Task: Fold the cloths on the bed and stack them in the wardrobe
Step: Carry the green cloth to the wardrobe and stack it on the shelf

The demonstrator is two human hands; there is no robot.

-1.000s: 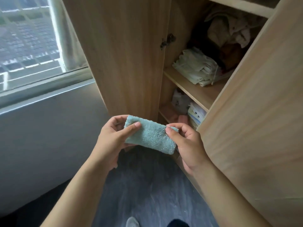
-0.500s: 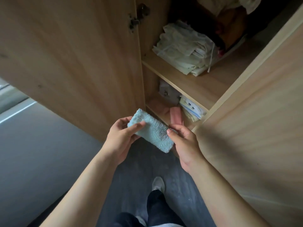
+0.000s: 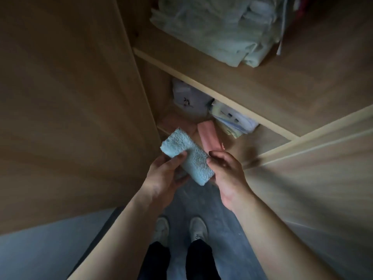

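A folded light-blue fluffy cloth (image 3: 186, 156) is held between both hands in front of the open wardrobe. My left hand (image 3: 164, 175) grips its near left side, thumb on top. My right hand (image 3: 227, 174) pinches its right edge with thumb and fingers. Just beyond the blue cloth, a folded pink cloth (image 3: 209, 136) lies on the lower shelf (image 3: 252, 146). The blue cloth's far end points at that shelf's front edge.
The upper shelf (image 3: 201, 77) carries a pile of pale green fabric (image 3: 214, 33). White and yellow folded items (image 3: 232, 120) and a white bag (image 3: 187, 100) sit at the back of the lower shelf. Open wardrobe doors stand left (image 3: 70, 118) and right (image 3: 312, 188). My shoes (image 3: 179, 229) stand on grey floor.
The view has tilted down and closer to the wardrobe; the window is out of sight. Both hands have carried the blue cloth nearer the lower shelf, turning it end-on.
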